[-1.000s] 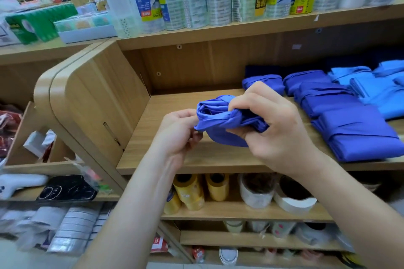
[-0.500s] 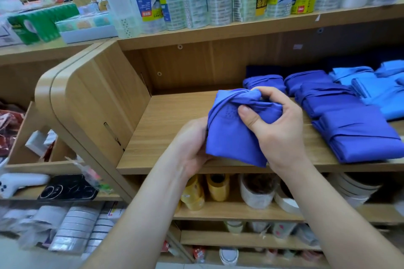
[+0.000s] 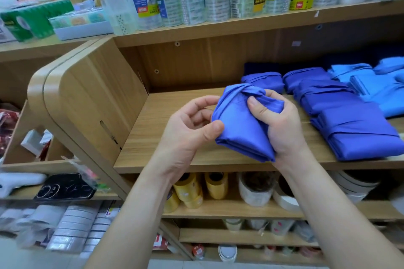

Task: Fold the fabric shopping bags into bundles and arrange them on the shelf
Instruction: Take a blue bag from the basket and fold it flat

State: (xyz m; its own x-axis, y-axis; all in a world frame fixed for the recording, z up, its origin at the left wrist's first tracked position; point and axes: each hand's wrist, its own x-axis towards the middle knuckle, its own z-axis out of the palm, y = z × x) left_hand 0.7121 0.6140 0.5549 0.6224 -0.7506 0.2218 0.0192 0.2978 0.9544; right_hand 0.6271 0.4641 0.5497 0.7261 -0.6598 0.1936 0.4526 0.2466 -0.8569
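Right hand point(image 3: 282, 129): grips bundle point(image 3: 238, 129) at its wrapped top.
Left hand point(image 3: 188, 131): pinches bundle's left edge.
Shelf stack point(image 3: 354, 133): just right; Right hand nearer.

Wooden shelf point(image 3: 175, 116) under folded blue bundles point(image 3: 354, 129)

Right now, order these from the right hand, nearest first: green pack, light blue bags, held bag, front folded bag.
1. The held bag, gripped in the right hand.
2. The front folded bag, just to its right.
3. The light blue bags, back right.
4. The green pack, far upper left.
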